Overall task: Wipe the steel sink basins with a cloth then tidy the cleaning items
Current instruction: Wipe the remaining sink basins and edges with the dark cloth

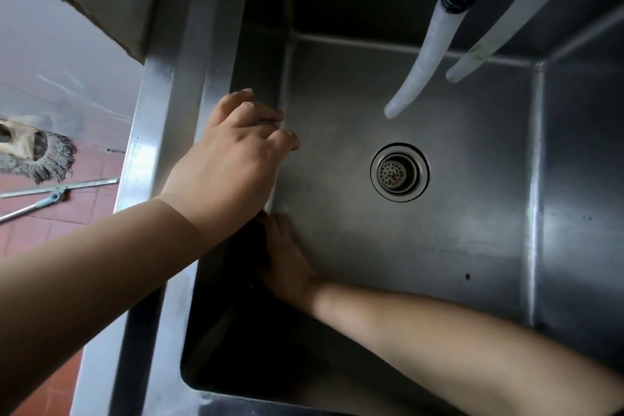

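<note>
A person's bare right hand (287, 267) reaches down into a deep stainless steel sink basin (422, 246), fingers spread nearly flat and pressed against the lower left corner, where the basin's floor meets its left wall. A dark cloth (250, 246) lies under and just left of those fingers, pinned against the shadowed wall; it is too dark to make out its edges or how much of it the hand covers. The hand presses the cloth rather than closing around it.

The left hand (233, 159) rests above it on the basin's left rim, fingers curled loosely over the edge and holding nothing that can be seen. Its forearm crosses the flat steel rim from the lower left and hides the top of the cloth.

Near the middle of the basin floor sits a round steel drain strainer (399, 172) with a perforated cup, well apart from both hands. Two pale plastic hoses (425, 57) hang from above at the upper right, their open ends over the basin; one is bound with black tape higher up.

Outside the sink, at left, a grey string mop head (44, 155) lies on red floor tiles (98, 172), beside a metal bar and a blue-fitted pole (33, 204).
</note>
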`<state>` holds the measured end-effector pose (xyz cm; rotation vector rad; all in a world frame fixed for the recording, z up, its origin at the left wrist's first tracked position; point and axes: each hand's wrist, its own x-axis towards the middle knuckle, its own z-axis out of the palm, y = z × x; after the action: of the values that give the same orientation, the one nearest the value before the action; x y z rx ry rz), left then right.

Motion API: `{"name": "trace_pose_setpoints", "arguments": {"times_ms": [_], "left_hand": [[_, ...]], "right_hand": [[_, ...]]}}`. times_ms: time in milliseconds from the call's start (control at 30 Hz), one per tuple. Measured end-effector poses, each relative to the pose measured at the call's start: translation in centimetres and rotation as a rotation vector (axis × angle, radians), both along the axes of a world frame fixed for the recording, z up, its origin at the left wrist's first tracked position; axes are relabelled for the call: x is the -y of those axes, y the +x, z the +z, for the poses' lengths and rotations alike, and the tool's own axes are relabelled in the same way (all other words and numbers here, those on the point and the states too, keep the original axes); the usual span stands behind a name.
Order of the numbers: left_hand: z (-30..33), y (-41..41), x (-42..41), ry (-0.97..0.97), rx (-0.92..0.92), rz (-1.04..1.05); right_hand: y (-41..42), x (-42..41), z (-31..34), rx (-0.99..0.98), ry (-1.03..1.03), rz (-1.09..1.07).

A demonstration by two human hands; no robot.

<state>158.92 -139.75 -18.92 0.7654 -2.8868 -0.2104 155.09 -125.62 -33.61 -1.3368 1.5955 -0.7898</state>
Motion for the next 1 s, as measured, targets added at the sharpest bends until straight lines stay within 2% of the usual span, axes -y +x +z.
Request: {"name": "trace_pose_setpoints", "arguments": {"times_ms": [133, 233, 300, 433, 600, 667, 733, 900, 1000], "left_hand": [[-0.1, 0.0, 0.0, -0.023, 0.041, -0.011], [-0.1, 0.0, 0.1, -0.031, 0.054, -0.013], [-0.1, 0.0, 0.1, -0.046, 0.068, -0.021], [0.1, 0.0, 0.1, -0.087, 0.115, -0.051], [0.4, 0.1, 0.0, -0.084, 0.168, -0.064], [0.5, 0.1, 0.0, -0.079, 0.177, -0.068], [0.6, 0.1, -0.1, -0.076, 0.183, -0.072], [0.5, 0.2, 0.0, -0.076, 0.182, -0.073], [0.4, 0.1, 0.1, -0.082, 0.182, -0.072]], "right_hand": [[-0.6, -2.6, -0.5, -0.243, 0.009, 0.489], [-2.0, -2.1, -1.7, -0.492, -0.200, 0.694], [-2.7, -2.5, -1.9, -0.595, -0.228, 0.779], [-5.4, -3.2, -1.6, -0.756, -0.180, 0.680], [-12.6, -2.5, -1.3, -0.829, 0.160, 0.454], [-15.1, -2.9, -1.3, -0.853, 0.230, 0.310], [-15.8, -3.6, -1.2, -0.845, 0.263, 0.260], [-10.6, -3.9, -1.8, -0.749, 0.333, 0.344], [-6.6, -3.9, -1.9, -0.661, 0.222, 0.506]]}}
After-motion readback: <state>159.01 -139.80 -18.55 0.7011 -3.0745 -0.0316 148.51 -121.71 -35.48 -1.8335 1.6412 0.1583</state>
